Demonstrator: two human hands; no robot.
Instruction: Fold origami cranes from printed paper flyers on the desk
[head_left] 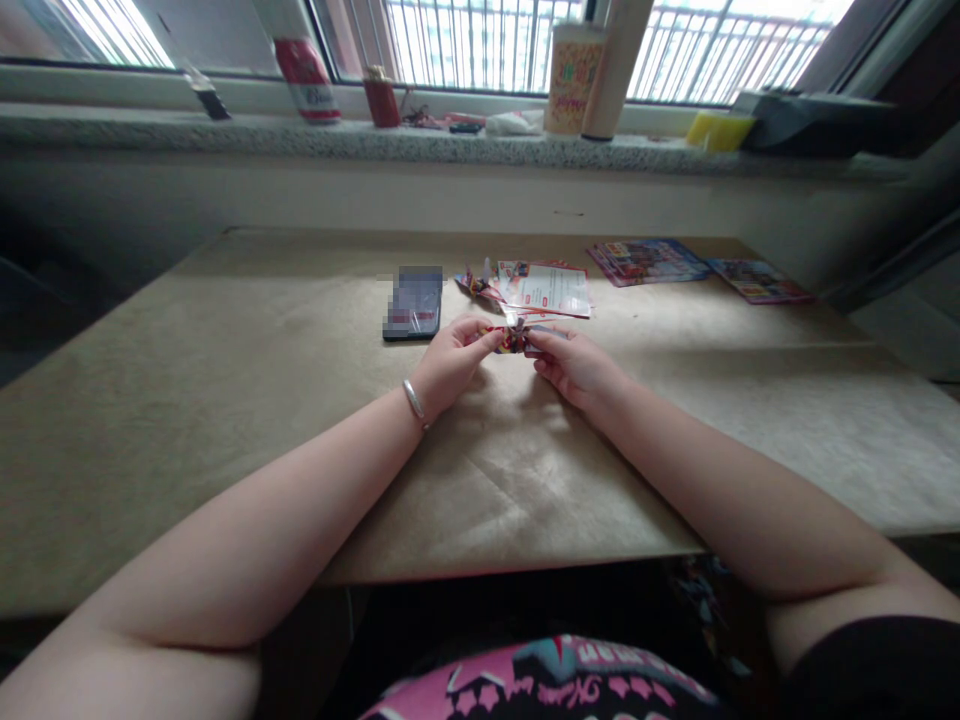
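Observation:
Both hands meet over the middle of the table (pixel 225 400), pinching one small, colourful folded paper piece (pixel 514 338) between them. My left hand (pixel 455 358), with a silver bangle at the wrist, grips its left end between thumb and fingers. On the right end, my right hand (pixel 576 364) closes its thumb and forefinger. Just beyond lies a similar crumpled, multicoloured piece (pixel 478 284), beside a white printed sheet with red edges (pixel 551 288). The held piece is too small to make out its exact shape.
A dark phone (pixel 415 303) lies left of the hands. Glossy printed booklets (pixel 649 260) and another stack (pixel 759 280) lie at the back right. The windowsill (pixel 450 148) holds a red can (pixel 307 82), a patterned cup (pixel 574 80) and a yellow object (pixel 718 130).

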